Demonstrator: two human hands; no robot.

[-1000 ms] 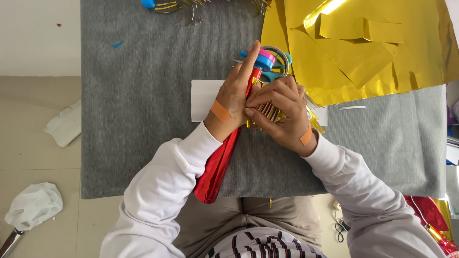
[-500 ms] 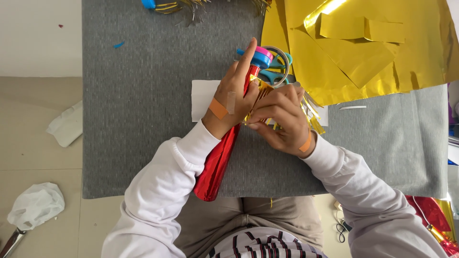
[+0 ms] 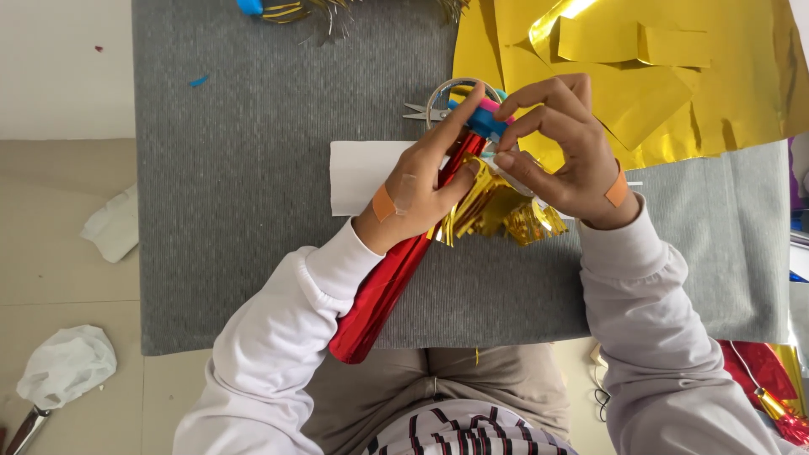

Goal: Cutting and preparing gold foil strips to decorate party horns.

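My left hand [image 3: 417, 190] grips a shiny red foil roll [image 3: 381, 291] that slants from my lap up to the middle of the grey mat [image 3: 244, 211]. A gold foil fringe [image 3: 497, 211] hangs from the roll's upper end. My right hand [image 3: 560, 156] pinches something at the roll's tip, beside a blue piece [image 3: 484, 122] and a roll of tape [image 3: 459, 93]; what it pinches is too small to tell. Both hands wear tan plasters.
Small scissors [image 3: 421, 109] lie behind the hands. A white paper sheet [image 3: 362, 173] rests under my left hand. Gold foil sheets [image 3: 640, 76] cover the back right. Crumpled white tissues [image 3: 67, 362] lie on the floor at the left. Red and gold foil [image 3: 771, 383] sits at the lower right.
My right hand has lifted from over the gold fringe to the roll's tip, uncovering the fringe. My left hand keeps its grip on the red roll.
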